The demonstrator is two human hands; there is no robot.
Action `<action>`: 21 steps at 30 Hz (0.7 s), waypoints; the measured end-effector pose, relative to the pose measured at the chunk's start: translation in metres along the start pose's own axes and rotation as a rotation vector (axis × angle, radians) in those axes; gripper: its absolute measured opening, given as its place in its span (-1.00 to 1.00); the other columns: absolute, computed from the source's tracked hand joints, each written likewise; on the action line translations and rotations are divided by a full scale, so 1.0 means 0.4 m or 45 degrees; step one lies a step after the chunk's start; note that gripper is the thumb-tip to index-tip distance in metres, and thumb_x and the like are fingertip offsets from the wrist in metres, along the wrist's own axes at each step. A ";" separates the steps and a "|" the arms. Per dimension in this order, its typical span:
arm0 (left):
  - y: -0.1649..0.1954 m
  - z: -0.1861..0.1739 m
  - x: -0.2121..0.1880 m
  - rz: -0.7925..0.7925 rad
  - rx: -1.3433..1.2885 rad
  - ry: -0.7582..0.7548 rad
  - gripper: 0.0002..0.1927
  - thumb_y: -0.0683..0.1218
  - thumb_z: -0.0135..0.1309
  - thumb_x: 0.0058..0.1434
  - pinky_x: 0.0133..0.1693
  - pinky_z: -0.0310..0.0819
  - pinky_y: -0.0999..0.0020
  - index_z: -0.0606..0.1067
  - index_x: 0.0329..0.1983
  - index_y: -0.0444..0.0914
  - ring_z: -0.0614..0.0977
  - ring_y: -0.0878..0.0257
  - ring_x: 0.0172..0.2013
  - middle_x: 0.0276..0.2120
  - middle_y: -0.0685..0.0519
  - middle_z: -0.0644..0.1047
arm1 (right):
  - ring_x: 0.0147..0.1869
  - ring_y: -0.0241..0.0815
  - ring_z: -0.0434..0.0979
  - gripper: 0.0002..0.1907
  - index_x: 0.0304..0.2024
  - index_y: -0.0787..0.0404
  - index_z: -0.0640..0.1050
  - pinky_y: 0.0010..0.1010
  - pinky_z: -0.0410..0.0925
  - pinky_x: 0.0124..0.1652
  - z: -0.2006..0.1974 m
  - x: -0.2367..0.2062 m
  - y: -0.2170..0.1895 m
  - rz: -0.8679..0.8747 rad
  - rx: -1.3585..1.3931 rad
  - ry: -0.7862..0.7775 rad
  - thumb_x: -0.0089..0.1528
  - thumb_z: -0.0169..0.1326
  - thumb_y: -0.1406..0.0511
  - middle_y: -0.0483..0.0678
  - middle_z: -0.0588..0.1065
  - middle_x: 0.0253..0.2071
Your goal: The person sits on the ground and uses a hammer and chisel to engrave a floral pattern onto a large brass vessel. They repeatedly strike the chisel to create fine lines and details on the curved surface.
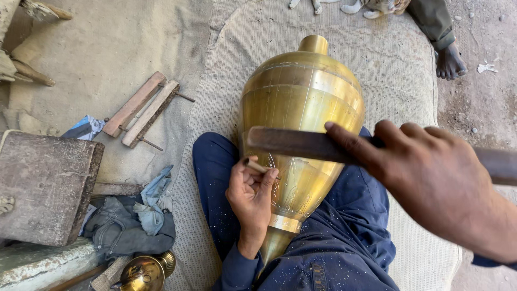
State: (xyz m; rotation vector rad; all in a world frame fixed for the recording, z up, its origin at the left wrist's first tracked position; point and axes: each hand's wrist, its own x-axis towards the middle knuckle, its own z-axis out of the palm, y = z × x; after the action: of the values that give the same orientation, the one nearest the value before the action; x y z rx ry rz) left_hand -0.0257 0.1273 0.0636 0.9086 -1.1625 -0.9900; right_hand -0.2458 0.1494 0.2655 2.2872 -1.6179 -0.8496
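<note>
A large brass vase [301,102] lies across my lap, its neck pointing away from me. My left hand [251,194] rests against the vase's lower side and is closed on a small chisel [259,166], whose tip touches the engraved metal. My right hand [431,172] grips a dark wooden mallet [293,144], held level just above the chisel's head. My legs in blue trousers [350,231] support the vase.
I sit on a woven mat [215,91]. Two wooden strips with metal pins [141,109] lie to the left. A wooden block [46,186], crumpled cloth [134,221] and a small brass piece [144,272] are at lower left. Another person's bare foot [449,60] is at top right.
</note>
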 end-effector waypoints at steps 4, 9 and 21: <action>0.003 0.001 0.018 -0.074 0.010 -0.174 -0.55 -0.26 0.22 0.30 -0.23 0.63 0.52 0.42 0.24 -0.35 0.65 0.39 -0.30 -0.29 0.04 0.63 | -0.32 -0.30 0.61 -0.24 0.55 -0.21 -0.09 -0.46 0.55 -0.36 0.024 0.048 0.024 0.039 -0.035 -0.274 0.38 -0.08 0.18 -0.08 0.51 -0.14; 0.005 0.000 0.020 -0.114 0.153 -0.240 -0.54 -0.24 0.23 0.29 -0.30 0.65 0.53 0.45 0.24 -0.35 0.65 0.40 -0.34 -0.31 0.04 0.64 | -0.41 -0.34 0.56 -0.22 0.58 -0.26 -0.04 -0.48 0.54 -0.41 0.029 0.049 0.023 0.058 -0.074 -0.240 0.35 -0.10 0.06 -0.13 0.50 -0.18; 0.011 0.013 0.026 -0.179 0.155 -0.227 -0.78 -0.22 0.23 0.29 -0.40 0.64 0.54 0.53 -0.03 -0.37 0.64 0.44 -0.42 -0.39 0.07 0.63 | -0.40 -0.38 0.55 -0.28 0.51 -0.33 0.07 -0.49 0.55 -0.36 -0.088 0.031 0.014 0.005 0.061 -0.153 0.30 -0.11 -0.02 -0.22 0.46 -0.26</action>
State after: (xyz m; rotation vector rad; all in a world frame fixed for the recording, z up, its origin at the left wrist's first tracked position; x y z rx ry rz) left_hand -0.0292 0.1185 0.0715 1.0260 -1.3346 -1.1414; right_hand -0.2273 0.1305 0.2927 2.3048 -1.7091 -0.9754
